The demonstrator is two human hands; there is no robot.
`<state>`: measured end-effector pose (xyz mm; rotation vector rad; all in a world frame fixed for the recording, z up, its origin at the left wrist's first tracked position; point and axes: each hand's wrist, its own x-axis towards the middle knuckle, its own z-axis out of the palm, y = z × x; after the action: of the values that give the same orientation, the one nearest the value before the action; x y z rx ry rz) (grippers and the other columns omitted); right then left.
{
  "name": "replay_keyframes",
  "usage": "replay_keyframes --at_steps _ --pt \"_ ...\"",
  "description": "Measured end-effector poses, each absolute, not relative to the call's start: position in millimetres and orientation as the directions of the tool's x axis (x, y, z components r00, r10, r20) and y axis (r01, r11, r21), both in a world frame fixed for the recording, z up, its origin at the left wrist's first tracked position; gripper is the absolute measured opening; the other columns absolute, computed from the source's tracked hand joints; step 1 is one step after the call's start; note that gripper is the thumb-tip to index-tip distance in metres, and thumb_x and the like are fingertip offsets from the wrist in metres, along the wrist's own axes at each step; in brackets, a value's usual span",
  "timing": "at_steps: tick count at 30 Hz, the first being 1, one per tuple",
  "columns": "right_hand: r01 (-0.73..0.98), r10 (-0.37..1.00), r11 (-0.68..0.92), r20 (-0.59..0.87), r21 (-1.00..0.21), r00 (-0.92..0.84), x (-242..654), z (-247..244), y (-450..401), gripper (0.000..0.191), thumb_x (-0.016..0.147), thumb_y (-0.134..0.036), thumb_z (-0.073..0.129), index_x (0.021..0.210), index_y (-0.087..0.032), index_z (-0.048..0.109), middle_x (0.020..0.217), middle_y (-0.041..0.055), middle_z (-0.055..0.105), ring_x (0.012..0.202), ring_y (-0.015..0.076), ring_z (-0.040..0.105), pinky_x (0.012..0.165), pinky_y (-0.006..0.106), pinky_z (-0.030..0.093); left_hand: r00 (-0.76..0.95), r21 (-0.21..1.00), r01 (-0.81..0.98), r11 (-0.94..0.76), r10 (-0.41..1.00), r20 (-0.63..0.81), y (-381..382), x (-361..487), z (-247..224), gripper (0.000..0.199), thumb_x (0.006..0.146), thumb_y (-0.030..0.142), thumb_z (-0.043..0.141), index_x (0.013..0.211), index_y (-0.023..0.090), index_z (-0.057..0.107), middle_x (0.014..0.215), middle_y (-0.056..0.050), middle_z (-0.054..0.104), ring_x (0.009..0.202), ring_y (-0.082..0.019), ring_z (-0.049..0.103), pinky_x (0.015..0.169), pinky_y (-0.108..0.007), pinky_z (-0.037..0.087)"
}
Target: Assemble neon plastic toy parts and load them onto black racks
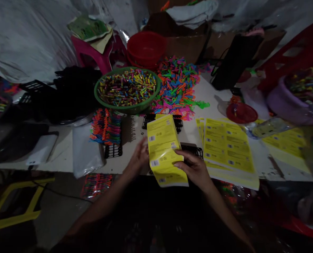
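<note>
A folded yellow printed sheet (164,151) hangs over the table's front edge, between my hands. My right hand (194,167) pinches its right side with thumb and fingers. At the sheet's left edge is my left hand (141,153), its fingertips partly hidden behind the paper. Black plastic grids (177,123) lie behind and beside the sheet. To the right are flat yellow label sheets (225,144) in a stack. Left of my left hand, a bundle of colourful plastic pieces (106,127) rests on another black grid (113,151).
A green basin (127,107) holds many small colourful pieces, beside a loose pile (176,84). Clear plastic bags (86,151) and a white power bank (42,149) lie left. A red dish (242,112), a bottle (271,128) and a purple basin (288,102) stand right.
</note>
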<state>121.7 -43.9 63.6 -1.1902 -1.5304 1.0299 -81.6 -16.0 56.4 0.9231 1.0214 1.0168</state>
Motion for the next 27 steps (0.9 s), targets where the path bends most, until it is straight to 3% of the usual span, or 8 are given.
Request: replay_keyframes --at_steps 2,5,10,12,16,20,24,27 --pt "0.251 0.952 0.214 0.145 -0.944 -0.268 129.7 65.3 -43.7 0.036 0.073 -0.035 0.065 0.108 -0.028 0.061 0.108 0.0018 0.064 0.094 0.0185 0.061 0.083 0.033 0.051 0.13 0.94 -0.219 0.262 0.962 -0.238 6.7 -94.2 60.7 0.07 0.067 0.056 0.059 0.126 0.025 0.039 0.122 -0.01 0.054 0.102 -0.024 0.057 0.076 -0.033 0.051" --pt "0.275 0.916 0.231 0.113 -0.933 -0.386 141.2 69.5 -39.9 0.039 0.074 -0.034 0.065 0.112 -0.029 0.059 0.11 0.0014 0.064 0.096 0.0185 0.061 0.084 0.035 0.051 0.154 0.959 -0.2 0.201 0.973 -0.172 29.5 -104.9 70.7 0.057 0.062 0.043 0.069 0.111 0.02 0.051 0.104 -0.007 0.063 0.09 -0.021 0.061 0.073 -0.03 0.051" --pt "0.327 0.966 0.226 0.168 -0.918 -0.195 159.1 77.9 -38.5 0.047 0.073 -0.033 0.066 0.118 -0.028 0.054 0.119 0.0042 0.057 0.107 0.0206 0.054 0.089 0.038 0.047 -0.06 0.971 -0.223 0.084 0.993 -0.1 34.8 -101.4 84.6 0.04 0.062 0.035 0.07 0.096 0.021 0.052 0.075 0.002 0.063 0.06 -0.012 0.059 0.052 -0.023 0.048" --pt "0.331 0.974 0.214 0.176 -0.919 -0.141 163.9 77.7 -41.1 0.049 0.072 -0.035 0.067 0.118 -0.028 0.053 0.121 0.0055 0.055 0.109 0.0214 0.052 0.092 0.039 0.045 -0.169 0.971 -0.236 0.027 0.983 -0.069 33.4 -100.6 84.9 0.04 0.064 0.037 0.068 0.097 0.023 0.05 0.076 0.002 0.062 0.059 -0.012 0.059 0.051 -0.023 0.047" --pt "0.242 0.992 0.11 0.091 -0.964 -0.091 162.1 67.7 -42.3 0.048 0.073 -0.035 0.065 0.119 -0.027 0.05 0.093 0.0029 0.064 0.087 0.0172 0.061 0.08 0.037 0.051 -0.295 0.97 -0.238 -0.04 0.955 -0.033 29.8 -104.9 78.9 0.039 0.064 0.039 0.067 0.095 0.025 0.047 0.083 0.002 0.062 0.064 -0.012 0.06 0.05 -0.022 0.045" --pt "0.32 0.977 0.197 0.213 -0.927 0.017 151.4 62.7 -32.1 0.043 0.07 -0.04 0.068 0.109 -0.027 0.056 0.106 0.0039 0.057 0.093 0.0177 0.057 0.084 0.036 0.048 -0.238 0.963 -0.269 0.011 0.968 -0.078 22.2 -108.8 78.8 0.036 0.062 0.037 0.068 0.087 0.024 0.046 0.079 0.003 0.062 0.064 -0.013 0.061 0.051 -0.023 0.046" --pt "0.392 0.961 0.275 0.245 -0.878 -0.126 142.2 73.4 -24.2 0.042 0.067 -0.038 0.07 0.105 -0.025 0.058 0.092 0.0025 0.06 0.091 0.0187 0.057 0.085 0.036 0.046 -0.199 0.954 -0.296 0.038 0.975 -0.101 16.7 -110.7 88.9 0.035 0.06 0.037 0.07 0.077 0.022 0.043 0.071 0.004 0.06 0.056 -0.011 0.058 0.046 -0.021 0.045" --pt "0.405 0.944 0.312 0.233 -0.86 -0.233 138.5 81.8 -23.9 0.039 0.071 -0.035 0.068 0.108 -0.025 0.056 0.085 0.0009 0.061 0.088 0.0171 0.058 0.084 0.034 0.045 -0.273 0.963 -0.269 -0.014 0.96 -0.063 17.3 -114.0 95.4 0.034 0.062 0.036 0.07 0.075 0.021 0.043 0.065 0.006 0.057 0.049 -0.009 0.054 0.04 -0.018 0.041"
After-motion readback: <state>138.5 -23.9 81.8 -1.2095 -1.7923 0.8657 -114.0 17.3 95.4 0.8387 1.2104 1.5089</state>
